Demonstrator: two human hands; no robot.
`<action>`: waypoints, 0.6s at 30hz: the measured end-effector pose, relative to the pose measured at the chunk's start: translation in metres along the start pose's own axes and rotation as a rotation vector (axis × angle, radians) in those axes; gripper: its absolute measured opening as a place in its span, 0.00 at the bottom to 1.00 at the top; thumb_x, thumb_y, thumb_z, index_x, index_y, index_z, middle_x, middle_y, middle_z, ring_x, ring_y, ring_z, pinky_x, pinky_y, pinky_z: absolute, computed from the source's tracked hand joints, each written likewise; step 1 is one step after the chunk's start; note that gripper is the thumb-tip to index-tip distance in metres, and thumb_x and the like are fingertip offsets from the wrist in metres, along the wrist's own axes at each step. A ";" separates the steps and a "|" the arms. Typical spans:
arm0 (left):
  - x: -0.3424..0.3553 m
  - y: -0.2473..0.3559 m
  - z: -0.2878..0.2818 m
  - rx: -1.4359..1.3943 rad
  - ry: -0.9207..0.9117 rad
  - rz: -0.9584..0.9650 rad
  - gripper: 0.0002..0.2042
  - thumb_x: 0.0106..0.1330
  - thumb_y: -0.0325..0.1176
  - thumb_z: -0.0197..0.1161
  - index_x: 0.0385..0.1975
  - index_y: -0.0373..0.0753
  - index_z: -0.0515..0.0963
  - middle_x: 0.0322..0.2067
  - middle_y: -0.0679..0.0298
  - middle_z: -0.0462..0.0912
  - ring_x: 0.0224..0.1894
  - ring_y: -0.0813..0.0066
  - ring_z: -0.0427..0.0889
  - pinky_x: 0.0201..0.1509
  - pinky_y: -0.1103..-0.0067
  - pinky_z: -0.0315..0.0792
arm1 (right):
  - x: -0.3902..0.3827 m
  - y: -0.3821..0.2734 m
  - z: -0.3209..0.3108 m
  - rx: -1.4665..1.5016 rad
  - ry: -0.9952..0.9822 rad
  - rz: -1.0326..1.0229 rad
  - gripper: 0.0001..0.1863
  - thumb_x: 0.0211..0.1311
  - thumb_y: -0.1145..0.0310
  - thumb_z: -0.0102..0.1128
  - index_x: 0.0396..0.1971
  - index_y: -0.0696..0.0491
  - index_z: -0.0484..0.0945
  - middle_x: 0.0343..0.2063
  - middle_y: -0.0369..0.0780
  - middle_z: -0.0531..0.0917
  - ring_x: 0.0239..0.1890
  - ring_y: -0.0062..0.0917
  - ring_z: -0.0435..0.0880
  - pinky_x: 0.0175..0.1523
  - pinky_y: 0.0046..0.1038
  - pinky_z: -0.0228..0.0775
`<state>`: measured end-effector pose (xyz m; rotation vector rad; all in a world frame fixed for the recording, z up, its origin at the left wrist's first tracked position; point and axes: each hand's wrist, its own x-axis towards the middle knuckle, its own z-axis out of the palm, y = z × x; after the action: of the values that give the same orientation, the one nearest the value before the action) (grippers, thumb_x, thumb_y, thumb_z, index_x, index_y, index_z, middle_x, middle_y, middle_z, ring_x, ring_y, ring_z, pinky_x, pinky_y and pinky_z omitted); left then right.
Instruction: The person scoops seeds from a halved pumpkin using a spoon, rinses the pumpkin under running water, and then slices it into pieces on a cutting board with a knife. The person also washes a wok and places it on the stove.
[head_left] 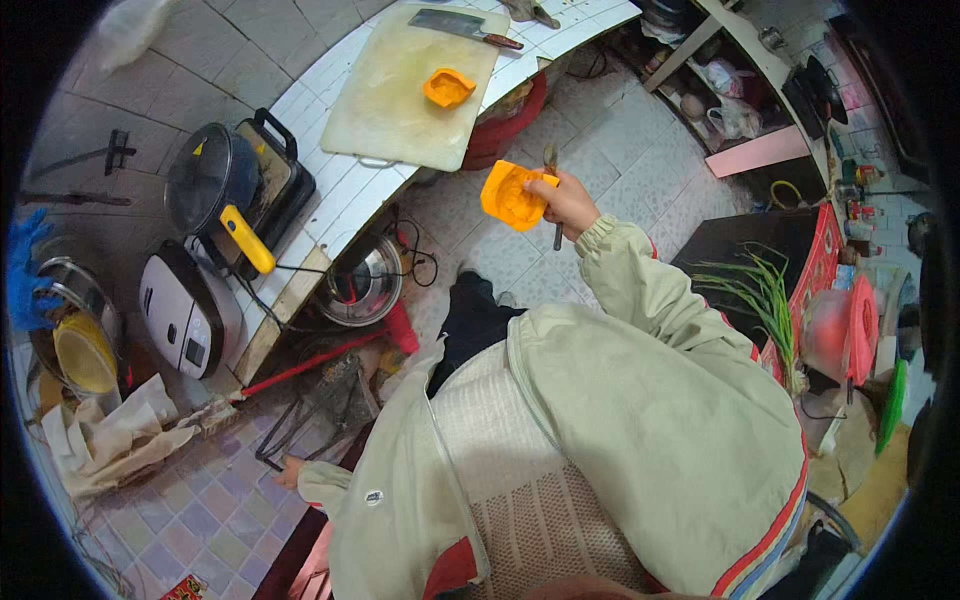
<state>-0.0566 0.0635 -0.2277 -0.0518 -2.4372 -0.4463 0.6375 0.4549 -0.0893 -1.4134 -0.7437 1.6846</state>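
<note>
My right hand (570, 204) is raised above the floor, closed on a hollowed piece of pumpkin (507, 197). The same hand also grips a metal spoon (551, 158), whose handle sticks out below the fingers. Low on the left, my left hand (290, 473) comes out of its sleeve beside a dark metal frame (268, 452); its fingers are too small to read, and contact with the frame is unclear. A second hollowed pumpkin piece (448, 89) sits on the pale cutting board (390, 110), where a cleaver (452, 24) lies at the far edge.
On the white-tiled counter (325, 200) stand a lidded pan (208, 180) with a yellow handle and a white rice cooker (185, 310). Beneath it are a steel pot (362, 285) and a red basin (500, 135). Spring onions (765, 300) lie at the right, near a pink-lidded bowl (840, 330).
</note>
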 end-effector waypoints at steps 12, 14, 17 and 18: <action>-0.310 0.554 -0.214 -1.122 -2.616 -0.151 0.22 0.69 0.36 0.55 0.61 0.38 0.62 0.53 0.58 0.71 0.54 0.67 0.74 0.53 0.68 0.73 | 0.112 -0.071 0.035 -0.415 -0.182 -0.027 0.20 0.58 0.58 0.63 0.42 0.59 0.74 0.28 0.35 0.77 0.22 0.15 0.71 0.24 0.20 0.62; -0.341 0.595 -0.198 -1.148 -2.608 -0.094 0.20 0.69 0.35 0.55 0.58 0.39 0.64 0.51 0.60 0.73 0.52 0.67 0.76 0.51 0.68 0.75 | 0.135 -0.087 0.044 -0.415 -0.204 -0.071 0.23 0.60 0.54 0.61 0.43 0.60 0.75 0.28 0.35 0.78 0.24 0.16 0.72 0.27 0.21 0.64; -0.370 0.631 -0.167 -1.172 -2.520 -0.077 0.18 0.68 0.34 0.56 0.56 0.39 0.65 0.49 0.61 0.75 0.49 0.66 0.78 0.47 0.67 0.77 | 0.178 -0.097 0.032 -0.471 -0.129 -0.014 0.30 0.64 0.45 0.53 0.42 0.62 0.76 0.28 0.38 0.79 0.31 0.19 0.76 0.37 0.23 0.69; -0.371 0.644 -0.162 -1.076 -2.503 -0.121 0.18 0.68 0.33 0.56 0.57 0.39 0.65 0.49 0.60 0.75 0.49 0.66 0.78 0.46 0.67 0.77 | 0.187 -0.101 0.026 -0.464 -0.097 -0.077 0.29 0.66 0.46 0.51 0.41 0.62 0.77 0.28 0.39 0.80 0.31 0.19 0.77 0.38 0.24 0.69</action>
<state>0.4275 0.6436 -0.1415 -1.9271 -3.3287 -3.1022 0.6213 0.6682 -0.0942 -1.5918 -1.2905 1.5913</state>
